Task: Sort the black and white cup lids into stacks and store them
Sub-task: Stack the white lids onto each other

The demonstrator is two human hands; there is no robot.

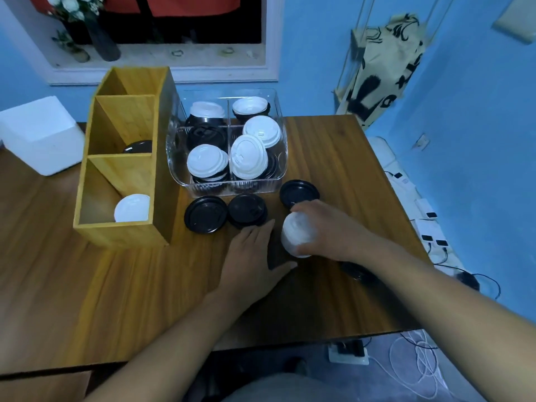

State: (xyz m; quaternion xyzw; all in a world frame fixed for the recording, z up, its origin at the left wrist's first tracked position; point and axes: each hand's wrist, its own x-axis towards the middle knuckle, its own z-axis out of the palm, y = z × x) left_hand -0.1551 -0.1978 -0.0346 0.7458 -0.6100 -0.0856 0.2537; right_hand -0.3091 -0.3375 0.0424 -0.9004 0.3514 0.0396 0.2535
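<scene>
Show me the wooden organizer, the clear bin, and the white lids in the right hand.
wooden organizer (121, 235), head view, front wall.
clear bin (220, 190), head view, ribbed front wall.
white lids (298, 232), head view, top lid.

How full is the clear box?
Fairly full: the clear box holds white lids and black lids in all four sections.

Three black lids (247, 210) lie flat in a row near the desk's (116, 285) middle. Stacked white lids (298, 235), blurred, are held just beside the rightmost one.

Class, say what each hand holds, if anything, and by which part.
The right hand grips the white lid stack round its rim; the left hand lies flat, holding nothing.
</scene>
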